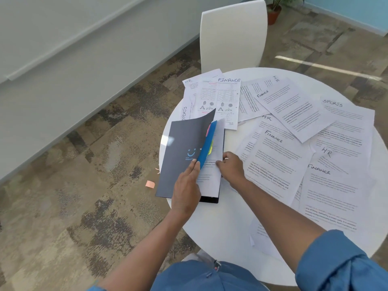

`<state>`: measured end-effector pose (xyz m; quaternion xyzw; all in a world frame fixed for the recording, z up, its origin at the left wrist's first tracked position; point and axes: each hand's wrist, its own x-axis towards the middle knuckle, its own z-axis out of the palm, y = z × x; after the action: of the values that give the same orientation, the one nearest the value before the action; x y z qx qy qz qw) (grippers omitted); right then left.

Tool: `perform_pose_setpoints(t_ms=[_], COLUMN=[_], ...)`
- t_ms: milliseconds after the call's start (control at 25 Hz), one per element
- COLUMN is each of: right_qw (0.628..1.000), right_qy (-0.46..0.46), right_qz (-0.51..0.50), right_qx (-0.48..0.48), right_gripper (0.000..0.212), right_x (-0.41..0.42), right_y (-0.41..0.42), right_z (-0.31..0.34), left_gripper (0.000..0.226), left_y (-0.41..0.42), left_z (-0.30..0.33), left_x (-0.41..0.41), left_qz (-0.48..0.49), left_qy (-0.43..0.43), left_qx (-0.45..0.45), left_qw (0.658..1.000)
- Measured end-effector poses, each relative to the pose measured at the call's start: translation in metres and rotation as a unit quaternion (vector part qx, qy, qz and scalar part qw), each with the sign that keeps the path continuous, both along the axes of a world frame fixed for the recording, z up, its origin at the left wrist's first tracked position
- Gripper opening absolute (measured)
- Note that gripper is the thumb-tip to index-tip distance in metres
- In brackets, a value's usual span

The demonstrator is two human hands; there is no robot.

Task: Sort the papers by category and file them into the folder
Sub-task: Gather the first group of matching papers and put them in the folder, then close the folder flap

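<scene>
Fingers (194,168) of left hand (185,185): straight, together, laid flat on inside of lifted dark cover, by the blue divider (206,147); thumb hidden, so cannot tell if it pinches. Fingers of right hand (231,168): curled, tips on the white sheet (210,179) lying in the folder (182,152); whether they pinch it or just press, cannot tell.

Folder: dark grey, smile logo on cover, at left edge of round white table (222,223), partly overhanging it; cover raised approx. half open, blue divider w/ pink and yellow tabs standing up behind it.

Loose papers (294,127): spread over table top right of folder, overlapping; hand-lettered headings FINANCE, HR, SPORTS; one FINANCE sheet (222,99) w/ tables and diagrams just beyond folder.

Misc: white chair (231,34) at far side of table; pink sticky note (150,184) on carpet near folder; potted plant (275,11) top, by blue wall; blue sleeve (340,261) on right arm
</scene>
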<state>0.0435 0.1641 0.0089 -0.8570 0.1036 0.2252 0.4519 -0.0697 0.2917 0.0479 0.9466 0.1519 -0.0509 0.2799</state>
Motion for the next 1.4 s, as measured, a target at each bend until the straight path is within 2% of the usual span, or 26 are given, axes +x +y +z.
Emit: perform_pose_setpoints(t_ms=[120,440,560,720,880,1080,1200,1400], right_qw=[0.999,0.997,0.999,0.999,0.998,0.995,0.991,0.991], right_qy=[-0.012,-0.014,-0.007,0.011,0.047,0.08,0.088,0.082], right_qz=[0.038,0.061,0.038,-0.013,-0.035,-0.006,0.028,0.07], right_qx=[-0.032,-0.044,-0.033,-0.032,0.006,0.062,0.095,0.083], right_gripper=[0.002,0.013,0.01,0.02,0.01,0.043,0.051,0.055], right_x=[0.001,0.003,0.005,0.002,0.0,-0.007,-0.013,-0.022], right_y=[0.013,0.054,0.05,0.033,0.011,-0.016,-0.027,-0.05], right_z=[-0.003,-0.006,-0.01,-0.014,-0.027,-0.02,-0.015,-0.01], left_gripper=[0.076,0.078,0.077,0.077,0.077,0.072,0.075,0.076], left_y=[0.001,0.01,0.009,0.001,-0.006,-0.022,-0.032,-0.046], left_z=[-0.002,-0.01,-0.008,-0.008,-0.013,-0.024,-0.034,-0.046], left_x=[-0.002,0.003,0.005,0.007,0.009,0.009,0.009,0.015], left_qz=[0.003,0.01,0.014,0.009,-0.01,-0.048,-0.073,-0.092], left_qy=[-0.009,-0.015,-0.011,0.002,0.029,0.058,0.082,0.111], left_qx=[-0.009,-0.05,-0.052,-0.045,-0.037,-0.007,-0.004,0.002], left_qw=[1.0,0.999,0.998,0.999,0.999,0.997,0.994,0.99])
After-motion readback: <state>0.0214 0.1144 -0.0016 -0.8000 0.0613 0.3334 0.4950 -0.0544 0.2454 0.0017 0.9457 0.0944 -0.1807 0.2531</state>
